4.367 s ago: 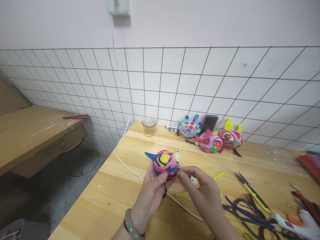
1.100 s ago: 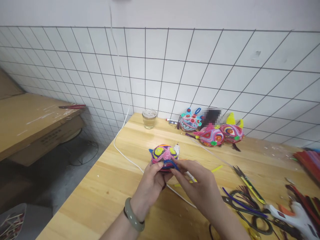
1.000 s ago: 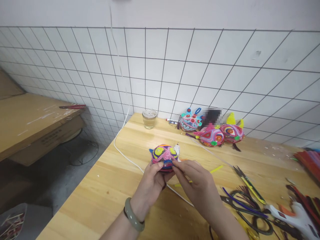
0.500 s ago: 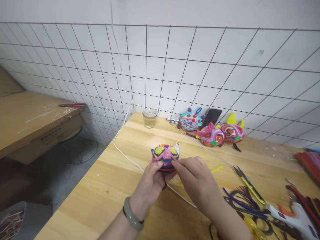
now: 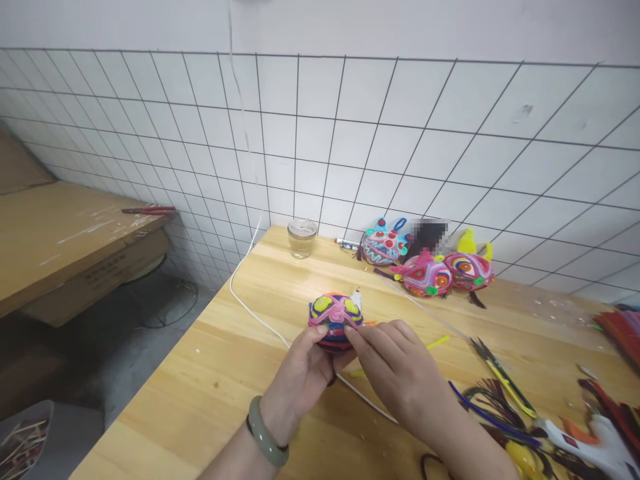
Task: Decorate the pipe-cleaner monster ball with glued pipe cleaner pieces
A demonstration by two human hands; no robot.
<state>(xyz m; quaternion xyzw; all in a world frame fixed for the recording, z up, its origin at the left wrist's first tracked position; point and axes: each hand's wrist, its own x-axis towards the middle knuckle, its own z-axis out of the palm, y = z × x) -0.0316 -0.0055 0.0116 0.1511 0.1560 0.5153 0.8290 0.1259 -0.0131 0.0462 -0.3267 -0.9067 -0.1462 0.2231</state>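
A round, striped pipe-cleaner ornament (image 5: 336,312) with yellow eyes and a pink nose bridge is held over the wooden table. My left hand (image 5: 305,367) wraps around it from below, thumb on its front left; a green bangle is on that wrist. My right hand (image 5: 400,373) has its fingers closed together, the tips pressed against the ornament's lower right front. Whatever sits between those fingertips is hidden. A small white piece (image 5: 357,298) sticks up at the ornament's upper right. Dark strands hang beneath it, partly covered by my left hand.
Finished ornaments (image 5: 385,245) stand by the tiled wall, beside a glass of liquid (image 5: 301,240). To the right lie yellow-handled snips (image 5: 503,377), a hot glue gun (image 5: 590,440) and red pipe cleaners (image 5: 620,333). A white cord (image 5: 257,319) crosses the table (image 5: 210,373).
Both hands and the ornament keep nearly the same pose. The whole view has shifted slightly, with things sitting a little further right and lower.
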